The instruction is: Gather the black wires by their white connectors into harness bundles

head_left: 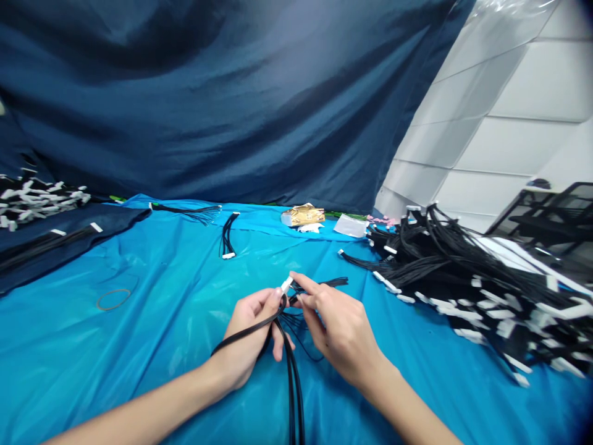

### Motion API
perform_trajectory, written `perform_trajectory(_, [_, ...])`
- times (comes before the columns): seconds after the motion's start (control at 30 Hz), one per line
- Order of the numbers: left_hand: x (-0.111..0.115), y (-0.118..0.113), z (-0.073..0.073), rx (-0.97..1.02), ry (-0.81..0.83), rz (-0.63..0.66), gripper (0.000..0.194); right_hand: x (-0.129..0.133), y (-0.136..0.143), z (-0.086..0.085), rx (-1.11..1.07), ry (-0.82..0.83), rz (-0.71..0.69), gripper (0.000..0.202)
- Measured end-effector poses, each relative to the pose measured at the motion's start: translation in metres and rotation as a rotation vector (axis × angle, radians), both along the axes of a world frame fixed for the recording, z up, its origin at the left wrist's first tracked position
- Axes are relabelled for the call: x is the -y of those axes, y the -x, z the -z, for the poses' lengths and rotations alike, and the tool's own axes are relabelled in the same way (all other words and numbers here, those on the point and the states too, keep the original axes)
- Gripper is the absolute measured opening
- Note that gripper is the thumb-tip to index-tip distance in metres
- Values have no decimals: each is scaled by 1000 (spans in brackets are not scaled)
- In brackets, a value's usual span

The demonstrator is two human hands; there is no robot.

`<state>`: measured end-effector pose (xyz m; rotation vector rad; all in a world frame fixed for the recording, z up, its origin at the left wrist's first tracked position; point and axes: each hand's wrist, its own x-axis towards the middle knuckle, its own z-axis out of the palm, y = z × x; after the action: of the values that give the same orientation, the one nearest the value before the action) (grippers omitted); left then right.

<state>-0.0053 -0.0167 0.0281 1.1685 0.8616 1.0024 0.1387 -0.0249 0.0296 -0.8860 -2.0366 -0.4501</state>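
Note:
Near the middle of the blue sheet (171,321), my left hand (250,330) pinches a black cable (293,377) close to a white connector (286,285). Part of the cable loops over the left wrist, and two strands hang down toward the bottom edge. My right hand (340,321) has its index fingertip on the top of the connector, while its thumb and other fingers close on thin black wires beside it. More loose wires spread out between and behind the hands. The fingers partly hide where wires and connector meet.
A large pile of black cables with white connectors (430,266) lies at right, another pile (37,198) at far left. A short cable (227,236), a gold packet (303,215) and a white packet (351,225) lie behind the hands. A rubber band (113,300) is at left.

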Motion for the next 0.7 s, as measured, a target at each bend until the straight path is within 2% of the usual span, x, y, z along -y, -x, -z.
perform_trajectory(0.7, [0,0,1,-12,-11,6,32,1,0,0,-23,47,-21,9])
